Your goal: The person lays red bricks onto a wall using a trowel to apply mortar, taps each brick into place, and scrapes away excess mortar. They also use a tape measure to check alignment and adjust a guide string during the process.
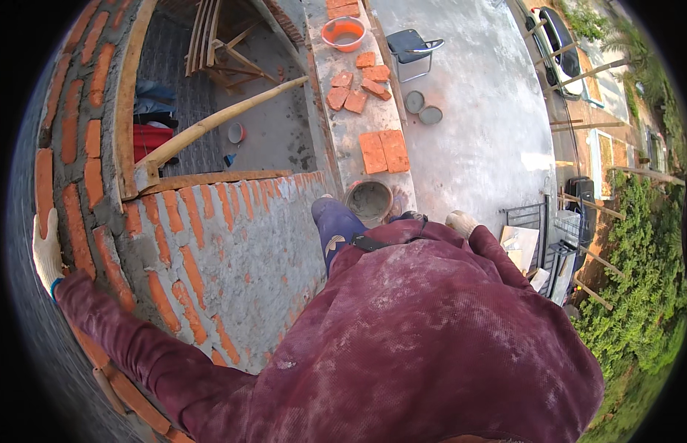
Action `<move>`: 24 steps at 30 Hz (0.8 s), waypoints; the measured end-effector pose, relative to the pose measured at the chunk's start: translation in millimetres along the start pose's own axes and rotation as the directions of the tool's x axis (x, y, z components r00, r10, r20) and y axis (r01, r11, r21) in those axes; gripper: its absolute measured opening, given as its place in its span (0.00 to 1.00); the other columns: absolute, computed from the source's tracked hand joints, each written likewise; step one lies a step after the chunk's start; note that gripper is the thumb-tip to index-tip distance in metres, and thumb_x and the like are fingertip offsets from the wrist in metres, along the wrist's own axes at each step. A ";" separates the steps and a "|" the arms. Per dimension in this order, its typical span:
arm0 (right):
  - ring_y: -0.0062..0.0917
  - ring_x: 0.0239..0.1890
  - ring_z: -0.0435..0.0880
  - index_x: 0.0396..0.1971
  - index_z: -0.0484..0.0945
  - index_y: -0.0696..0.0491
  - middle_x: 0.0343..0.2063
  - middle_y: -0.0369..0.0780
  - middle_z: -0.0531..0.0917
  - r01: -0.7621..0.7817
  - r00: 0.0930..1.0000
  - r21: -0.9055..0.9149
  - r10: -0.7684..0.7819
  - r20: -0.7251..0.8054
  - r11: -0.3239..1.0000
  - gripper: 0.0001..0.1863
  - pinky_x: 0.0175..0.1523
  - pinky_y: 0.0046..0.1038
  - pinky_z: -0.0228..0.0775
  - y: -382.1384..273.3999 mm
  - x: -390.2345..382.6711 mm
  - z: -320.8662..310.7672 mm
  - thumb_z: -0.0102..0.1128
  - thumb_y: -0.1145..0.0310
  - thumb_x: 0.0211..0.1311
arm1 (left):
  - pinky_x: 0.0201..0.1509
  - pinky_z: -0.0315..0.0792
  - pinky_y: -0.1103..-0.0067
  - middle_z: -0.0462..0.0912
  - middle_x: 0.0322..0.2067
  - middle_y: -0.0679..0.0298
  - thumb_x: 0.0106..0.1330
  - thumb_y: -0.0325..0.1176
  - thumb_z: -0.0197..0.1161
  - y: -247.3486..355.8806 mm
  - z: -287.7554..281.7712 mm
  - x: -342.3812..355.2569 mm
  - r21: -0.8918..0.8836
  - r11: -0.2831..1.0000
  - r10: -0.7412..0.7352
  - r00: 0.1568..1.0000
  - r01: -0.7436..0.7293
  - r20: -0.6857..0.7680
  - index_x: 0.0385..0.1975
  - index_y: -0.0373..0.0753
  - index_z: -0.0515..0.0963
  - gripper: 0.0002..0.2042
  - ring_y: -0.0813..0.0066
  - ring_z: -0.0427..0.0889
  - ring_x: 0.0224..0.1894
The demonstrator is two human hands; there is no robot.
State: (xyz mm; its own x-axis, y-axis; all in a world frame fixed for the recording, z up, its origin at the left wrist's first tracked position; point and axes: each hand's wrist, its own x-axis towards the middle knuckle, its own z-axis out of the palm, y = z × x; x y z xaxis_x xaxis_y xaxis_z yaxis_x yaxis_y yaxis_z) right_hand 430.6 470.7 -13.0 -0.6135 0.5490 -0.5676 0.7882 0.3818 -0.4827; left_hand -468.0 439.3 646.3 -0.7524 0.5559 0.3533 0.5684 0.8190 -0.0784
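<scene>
From the head view, I was beside a brick wall (247, 299) smeared with grey mortar, its top courses running along my left. A rough timber frame (126, 88) edged an opening in it, crossed by a peeled wooden pole (225, 119); beyond lay a dim room with a grey floor. Ahead of me ran a narrow, mortar-stained pale ledge (343, 140), and to its right a smooth grey concrete floor (484, 111) with a black metal-framed chair (410, 42).

My left hand (46, 255), in a cream glove, was at the wall's outer edge, fingers parted around the near end of a long orange-red brick (44, 181); I could not tell whether they clamped it. My right hand (462, 223), gloved alike, was partly behind my maroon sleeve (498, 258), its grip impossible to tell.

A round bucket (391, 201) by my feet held wet grey mortar. Farther along the ledge, past loose bricks (373, 151), an orange basin (347, 48) held a greyish mix. Two small round tubs (441, 116) on the concrete showed grey contents. Any markings on these containers were too small to read.
</scene>
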 end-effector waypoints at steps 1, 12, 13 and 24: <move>0.42 0.49 0.85 0.34 0.81 0.52 0.41 0.47 0.85 -0.061 0.995 0.061 0.056 0.080 0.996 0.06 0.48 0.37 0.81 -2.4 -2.7 -11.0 0.64 0.73 0.56 | 0.69 0.69 0.58 0.73 0.69 0.53 0.65 0.66 0.62 1.6 0.1 -1.0 -0.004 1.000 -0.014 1.000 0.014 0.007 0.76 0.54 0.63 0.42 0.53 0.74 0.69; 0.44 0.52 0.84 0.46 0.82 0.51 0.44 0.49 0.85 0.004 0.999 0.007 -0.004 0.052 1.000 0.13 0.56 0.39 0.77 14.5 38.8 -51.6 0.56 0.66 0.65 | 0.70 0.69 0.55 0.71 0.71 0.55 0.67 0.66 0.61 9.8 3.7 -16.3 0.048 0.993 -0.103 0.993 0.106 -0.051 0.76 0.59 0.64 0.39 0.51 0.72 0.71; 0.43 0.52 0.84 0.47 0.82 0.50 0.44 0.48 0.85 -0.023 0.998 0.051 0.020 0.060 0.998 0.14 0.57 0.39 0.77 -0.3 45.1 -74.4 0.54 0.65 0.66 | 0.71 0.68 0.56 0.71 0.71 0.56 0.67 0.66 0.61 11.2 3.3 -22.6 0.074 0.992 -0.096 0.994 0.100 -0.059 0.75 0.60 0.64 0.38 0.52 0.71 0.71; 0.38 0.42 0.86 0.41 0.80 0.48 0.35 0.42 0.86 -0.020 0.999 -0.059 0.018 -0.034 0.998 0.09 0.44 0.39 0.80 4.0 213.9 -169.8 0.63 0.64 0.61 | 0.65 0.77 0.67 0.73 0.68 0.54 0.76 0.44 0.60 71.3 -15.2 -59.4 -0.215 0.968 -0.142 0.989 0.129 -0.048 0.74 0.48 0.67 0.27 0.61 0.77 0.66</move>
State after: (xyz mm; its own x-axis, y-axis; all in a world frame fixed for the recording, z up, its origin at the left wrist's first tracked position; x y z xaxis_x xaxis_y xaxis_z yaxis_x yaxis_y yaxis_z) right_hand 310.8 715.8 -23.0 -0.5976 0.5805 -0.5530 0.8015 0.4145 -0.4310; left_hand -377.7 462.5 634.0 -0.8087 0.4266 0.4049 0.5249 0.8341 0.1696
